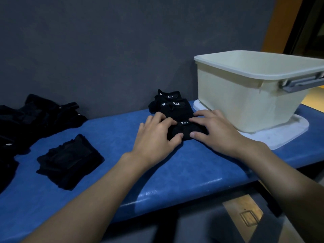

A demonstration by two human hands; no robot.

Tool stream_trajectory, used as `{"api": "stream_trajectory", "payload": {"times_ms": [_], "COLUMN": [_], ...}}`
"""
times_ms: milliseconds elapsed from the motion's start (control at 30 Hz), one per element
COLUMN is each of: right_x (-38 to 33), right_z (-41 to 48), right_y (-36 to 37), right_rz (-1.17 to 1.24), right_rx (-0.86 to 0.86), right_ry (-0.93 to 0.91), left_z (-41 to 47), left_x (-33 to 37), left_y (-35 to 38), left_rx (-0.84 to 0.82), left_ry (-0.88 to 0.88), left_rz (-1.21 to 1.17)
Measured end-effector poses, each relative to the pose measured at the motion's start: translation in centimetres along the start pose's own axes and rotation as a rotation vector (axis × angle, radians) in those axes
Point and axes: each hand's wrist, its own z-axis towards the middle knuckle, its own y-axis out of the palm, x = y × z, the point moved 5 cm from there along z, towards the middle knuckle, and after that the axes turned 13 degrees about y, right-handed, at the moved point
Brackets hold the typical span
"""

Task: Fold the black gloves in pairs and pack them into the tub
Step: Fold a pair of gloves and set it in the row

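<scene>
A soft, folded black glove pair (186, 132) is gripped by the left hand (156, 136) and right hand (218, 131), fingers curled over it, near the blue padded bench's (175, 174) far edge, beside the rectangular cream plastic tub (236, 102).

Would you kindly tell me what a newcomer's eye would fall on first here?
First come the two hands at the centre: the left hand and right hand grip a folded glove pair on the blue bench. Next is the pale tub standing at the right, its bottom out of sight. A loose heap of black gloves lies at the far left.
</scene>
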Motion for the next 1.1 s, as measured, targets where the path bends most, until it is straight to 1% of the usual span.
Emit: {"api": "stream_trajectory", "payload": {"times_ms": [333,500,800,1100], "right_x": [0.3,0.1,-0.5,-0.6], "right_z": [-0.1,-0.4,-1.1,-1.5], "right_y": [0.3,0.1,-0.4,-1.3], "right_rz": [-0.008,-0.023,-0.046,-0.036], "right_rx": [-0.01,-0.021,0.006,0.095], "right_ry": [0.048,0.037,0.001,-0.012], "left_z": [-0.3,-0.3,-0.2,-0.2], "left_x": [-0.5,-0.3,0.1,0.8], "left_y": [0.0,-0.2,-1.4,-2.4], "left_rx": [-0.024,-0.032,0.015,0.107], "left_ry": [-0.005,0.015,0.036,0.074], "left_rz": [-0.013,-0.014,-0.031,-0.048]}}
